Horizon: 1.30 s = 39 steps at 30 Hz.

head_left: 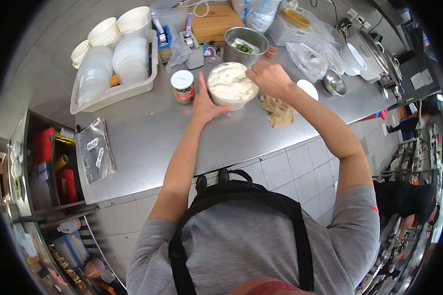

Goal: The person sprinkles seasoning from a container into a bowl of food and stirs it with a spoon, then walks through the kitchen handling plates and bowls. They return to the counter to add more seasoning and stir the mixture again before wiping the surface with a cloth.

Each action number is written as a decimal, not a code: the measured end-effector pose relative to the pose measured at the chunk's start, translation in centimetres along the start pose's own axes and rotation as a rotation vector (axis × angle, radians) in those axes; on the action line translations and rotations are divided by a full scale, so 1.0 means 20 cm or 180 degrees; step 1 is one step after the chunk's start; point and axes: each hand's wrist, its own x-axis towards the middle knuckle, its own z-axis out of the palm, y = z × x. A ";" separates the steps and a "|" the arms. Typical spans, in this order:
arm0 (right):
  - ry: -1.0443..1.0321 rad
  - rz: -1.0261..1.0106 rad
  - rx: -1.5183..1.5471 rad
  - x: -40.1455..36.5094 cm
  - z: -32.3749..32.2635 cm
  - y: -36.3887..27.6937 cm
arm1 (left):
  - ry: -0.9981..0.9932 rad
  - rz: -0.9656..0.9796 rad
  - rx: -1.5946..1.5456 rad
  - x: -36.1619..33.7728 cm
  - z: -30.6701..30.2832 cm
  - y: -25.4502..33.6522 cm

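Note:
A round clear tub (pixel 231 101) filled with a thick white creamy mixture (pixel 227 81) stands on the steel table. My left hand (pixel 206 102) grips its left and near side, with the thumb and fingers spread round the wall. Above the tub's right rim, my right hand (pixel 269 77) is closed with its fingers curled together; whatever it may hold is hidden. Just left of my left hand stands a jar with a white lid (pixel 183 86). A crumpled tan cloth (pixel 278 110) lies to the right of the tub, below my right forearm.
Behind the tub is a metal pot (pixel 246 37) with small green fruits in it. A white basket (pixel 133 91) of plastic lids and stacked bowls stands at left. At right are a small metal bowl (pixel 334 82) and plastic bags (pixel 307 59). A co-worker (pixel 413 201) bends at far right.

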 end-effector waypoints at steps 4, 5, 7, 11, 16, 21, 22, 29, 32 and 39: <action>0.0069 0.0793 0.1529 -0.14 -0.06 0.10 | 0.0139 -0.0054 -0.0121 -0.01 -0.04 0.03; 0.0186 0.1033 0.1886 -0.18 -0.07 0.14 | 0.0136 -0.0094 -0.0115 -0.02 -0.05 0.03; -0.0438 0.1450 0.2129 -0.30 -0.09 0.18 | 0.0180 -0.0198 -0.0059 -0.04 -0.05 0.06; -0.0434 0.1418 0.1900 -0.64 0.37 0.06 | 0.0382 -0.0137 -0.0087 -0.02 -0.03 0.05; 0.0030 0.1946 0.1356 -0.55 0.70 -0.32 | 0.0651 -0.0241 0.0244 -0.02 0.06 0.05; -0.0281 0.0181 0.2105 -0.48 0.40 -0.79 | 0.0685 -0.0664 -0.0396 -0.28 0.03 0.02; -0.0296 -0.0004 0.2118 -0.55 0.40 -0.78 | 0.0630 -0.0652 -0.0145 -0.36 -0.04 0.04; 0.0453 0.1965 0.1784 -0.67 0.65 -0.49 | 0.1308 0.0062 0.1160 -0.25 -0.39 -0.04; 0.0540 0.2044 0.1396 -0.47 0.60 -0.80 | 0.1090 -0.0252 0.1111 -0.08 -0.36 -0.06; 0.0775 0.2904 0.2518 -0.18 0.37 -1.13 | 0.0900 -0.0141 0.0285 -0.14 -0.59 -0.10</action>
